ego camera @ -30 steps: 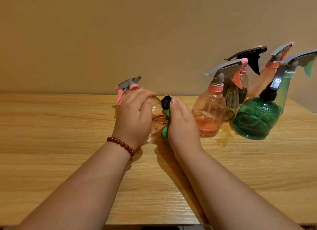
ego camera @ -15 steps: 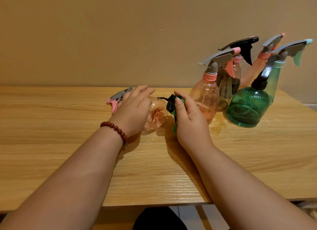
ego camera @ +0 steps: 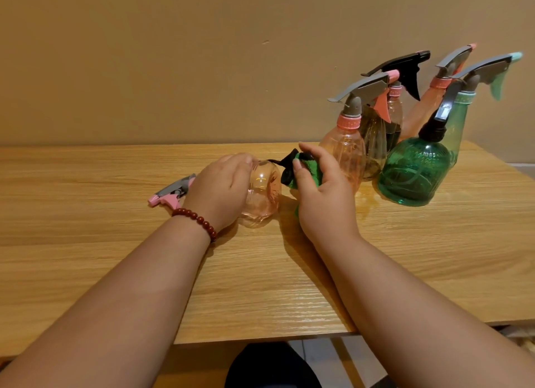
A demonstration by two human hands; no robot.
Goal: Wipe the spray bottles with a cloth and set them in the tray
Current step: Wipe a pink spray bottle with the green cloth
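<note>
Near edge: a light wooden table fills the foreground. A dark rounded shape shows below its front edge; I cannot tell what it is.
Left wrist: it wears a bracelet of dark red beads.
Left hand: the left hand curls its fingers over the belly of a clear pink plastic spray bottle and holds it down.
Bottle in hand: it lies on its side on the table between the two hands. Its grey and pink trigger head points left, and its base faces right.
Right hand: the right hand pinches a bunched green and black cloth between thumb and fingers. The cloth sits against the base end of the lying bottle.
Waiting bottles: behind and to the right stands a tight cluster.
- A round pink bottle with a grey trigger.
- A dark brownish bottle.
- A squat green bottle with a black neck.
- A tall pink bottle.
- A tall pale green bottle.
Wall: a plain beige wall closes the scene.
Tray: it is not in view.
Step in hand: judging by the grip, this is the wipe of the lying bottle's base and side.
Next move: probably turning the bottle under the cloth to reach its untouched faces. The bottle then needs lifting clear without knocking the close-packed cluster, and the tray must be found.
</note>
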